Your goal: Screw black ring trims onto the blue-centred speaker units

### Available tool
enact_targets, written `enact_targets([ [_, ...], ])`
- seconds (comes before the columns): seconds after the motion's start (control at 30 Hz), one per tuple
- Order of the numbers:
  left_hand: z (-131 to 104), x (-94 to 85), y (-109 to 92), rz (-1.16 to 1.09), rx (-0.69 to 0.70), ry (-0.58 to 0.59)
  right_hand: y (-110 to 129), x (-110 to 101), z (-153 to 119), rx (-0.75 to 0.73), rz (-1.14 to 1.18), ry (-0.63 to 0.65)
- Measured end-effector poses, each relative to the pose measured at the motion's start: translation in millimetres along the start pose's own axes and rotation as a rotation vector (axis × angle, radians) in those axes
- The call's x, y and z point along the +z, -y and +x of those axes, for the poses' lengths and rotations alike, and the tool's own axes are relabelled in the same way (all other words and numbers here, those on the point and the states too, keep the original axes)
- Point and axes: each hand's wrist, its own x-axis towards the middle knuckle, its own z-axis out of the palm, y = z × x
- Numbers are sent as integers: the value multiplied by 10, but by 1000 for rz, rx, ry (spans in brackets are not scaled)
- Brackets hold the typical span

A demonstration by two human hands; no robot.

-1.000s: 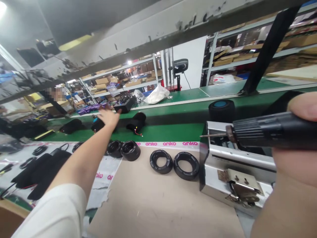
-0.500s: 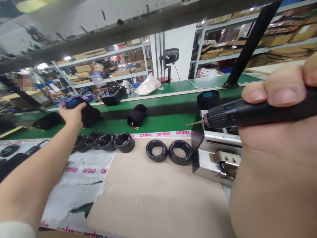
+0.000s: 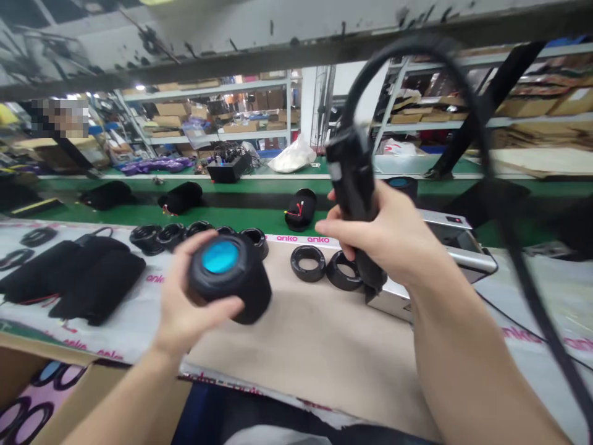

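Observation:
My left hand (image 3: 178,306) grips a black cylinder (image 3: 252,290) with a round blue end face, tilted above the beige board (image 3: 296,334). Its fingers and thumb are wrapped round the blue end. In my right hand (image 3: 393,232) is a black electric screwdriver (image 3: 352,176), held upright with its cord end on top. The lower end points down in front of a silver metal fixture (image 3: 389,300), and I cannot see the bit. Two black rings (image 3: 308,264) lie flat on the board between the hands.
A thick black cable (image 3: 503,228) loops from the screwdriver down the right. Several black ring parts (image 3: 146,239) line the board's far left. Black cylinders (image 3: 300,210) stand or lie on the green belt (image 3: 259,210). An open carton (image 3: 115,395) sits at lower left.
My left hand has brought the black cylinder from the green belt to above the board. My right hand has turned the screwdriver from level to upright and moved it left. The view has shifted.

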Motion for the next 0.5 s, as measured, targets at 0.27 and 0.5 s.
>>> enact_targets([
  [0.27, -850, 483, 125, -194, -188, 190, -680, 378, -188, 225, -766, 175],
  [0.5, -856, 298, 132, -334, -275, 443, -928, 516, -182, 241, -909, 176],
])
